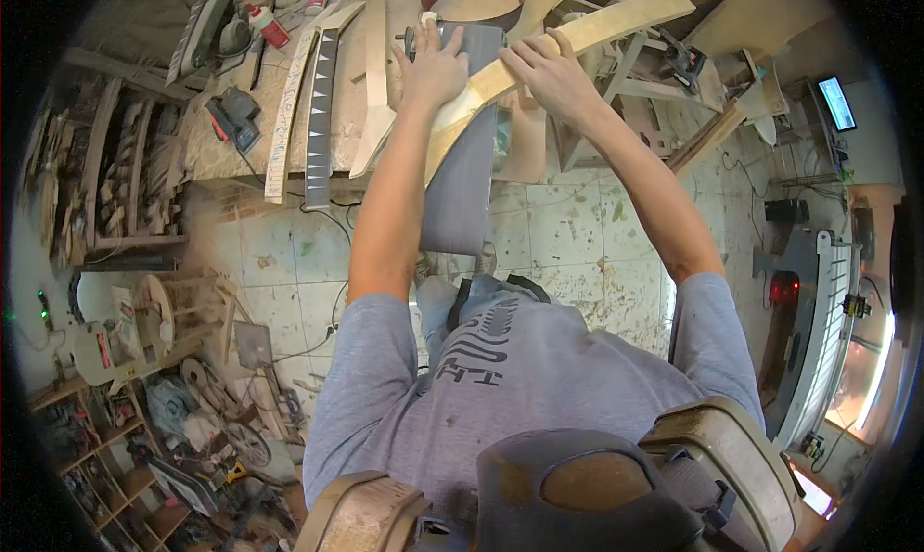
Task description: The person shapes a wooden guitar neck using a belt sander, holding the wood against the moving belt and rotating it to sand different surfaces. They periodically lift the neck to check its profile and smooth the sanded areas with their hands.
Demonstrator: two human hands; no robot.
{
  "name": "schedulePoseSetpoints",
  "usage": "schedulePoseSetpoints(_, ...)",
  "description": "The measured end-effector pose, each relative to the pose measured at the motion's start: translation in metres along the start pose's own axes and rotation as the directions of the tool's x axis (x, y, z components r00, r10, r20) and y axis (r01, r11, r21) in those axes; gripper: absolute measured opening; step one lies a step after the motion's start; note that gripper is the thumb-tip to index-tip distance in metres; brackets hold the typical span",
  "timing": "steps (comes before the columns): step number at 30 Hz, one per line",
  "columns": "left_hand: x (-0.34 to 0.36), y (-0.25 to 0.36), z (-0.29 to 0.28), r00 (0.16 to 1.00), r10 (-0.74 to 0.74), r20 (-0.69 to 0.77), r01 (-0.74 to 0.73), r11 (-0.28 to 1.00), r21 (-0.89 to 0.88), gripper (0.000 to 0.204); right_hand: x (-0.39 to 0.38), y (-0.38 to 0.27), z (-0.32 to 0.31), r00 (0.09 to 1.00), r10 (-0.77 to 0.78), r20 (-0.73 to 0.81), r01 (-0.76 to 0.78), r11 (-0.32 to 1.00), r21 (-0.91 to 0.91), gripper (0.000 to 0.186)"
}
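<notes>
My left hand (434, 71) lies at the top end of a long grey abrasive belt sander (454, 212), fingers spread, beside a small metal fitting; whether it presses on anything under the palm is hidden. My right hand (547, 76) has its fingers curled over a long, curved, pale wooden board (632, 16). The board lies diagonally across the sander, its lower-left part reaching under and beside my left wrist.
The workbench (207, 157) bears long wooden strips (291, 124), a red-and-black power tool (234, 121), glue bottles (269, 26) and a reddish belt loop (515, 8). A wooden stand (626, 100) is right, crowded shelves (106, 451) lower left, a screen (837, 102) far right.
</notes>
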State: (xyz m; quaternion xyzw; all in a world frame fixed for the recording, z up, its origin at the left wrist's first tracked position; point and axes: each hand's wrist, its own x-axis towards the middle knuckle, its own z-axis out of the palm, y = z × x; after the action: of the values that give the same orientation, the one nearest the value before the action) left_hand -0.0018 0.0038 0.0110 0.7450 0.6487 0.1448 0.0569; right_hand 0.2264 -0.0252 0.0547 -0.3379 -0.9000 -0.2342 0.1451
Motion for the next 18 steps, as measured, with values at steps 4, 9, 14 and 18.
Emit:
schedulePoseSetpoints(4,0.000,0.001,0.001,1.000,0.005,0.007,-0.005,1.000,-0.003,0.060,-0.002,0.000,-0.001,0.998,0.017,0.055,-0.015,0.999,-0.030,0.048)
schedulePoseSetpoints(9,0.005,0.007,0.005,0.999,0.036,-0.005,-0.036,0.999,0.017,0.059,-0.007,0.004,-0.005,0.996,0.032,0.078,-0.030,0.999,-0.032,0.048)
schedulePoseSetpoints(14,0.013,0.004,0.015,0.999,0.042,-0.014,-0.042,0.998,0.042,0.061,-0.006,0.007,-0.014,0.996,0.020,0.089,-0.016,0.999,-0.042,0.046)
schedulePoseSetpoints(18,0.015,0.017,0.019,0.996,0.081,-0.026,-0.081,0.997,-0.001,0.060,-0.015,0.015,-0.016,0.993,0.033,0.114,-0.026,0.998,-0.060,0.045)
